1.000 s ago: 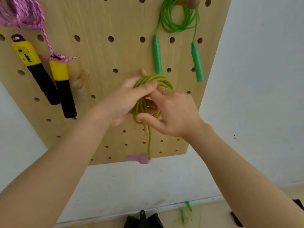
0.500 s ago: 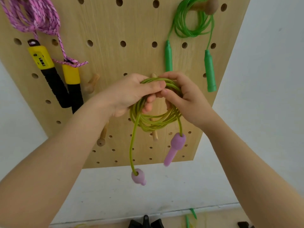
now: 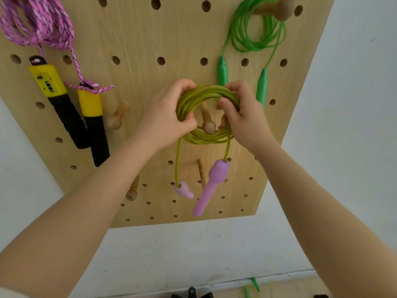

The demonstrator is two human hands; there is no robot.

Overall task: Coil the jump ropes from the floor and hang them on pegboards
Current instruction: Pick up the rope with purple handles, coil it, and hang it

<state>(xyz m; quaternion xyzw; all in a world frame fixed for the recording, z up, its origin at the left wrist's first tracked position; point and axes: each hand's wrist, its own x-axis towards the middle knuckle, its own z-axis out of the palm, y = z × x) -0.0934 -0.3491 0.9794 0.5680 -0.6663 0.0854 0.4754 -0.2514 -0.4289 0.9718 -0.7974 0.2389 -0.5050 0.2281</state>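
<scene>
Two bare hands hold a coiled olive-green jump rope (image 3: 206, 117) against a wooden pegboard (image 3: 171, 39). The left hand (image 3: 169, 117) pinches the coil's left side and the right hand (image 3: 242, 119) curls round its right, spreading the loop so a wooden peg (image 3: 207, 123) between the two grips pokes through. Two lilac handles (image 3: 209, 186) dangle below the grips.

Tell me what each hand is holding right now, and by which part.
Both hands hold the olive-green coiled rope: the left hand grips the coil's left side, the right hand its upper right. The purple handles dangle free.
</scene>
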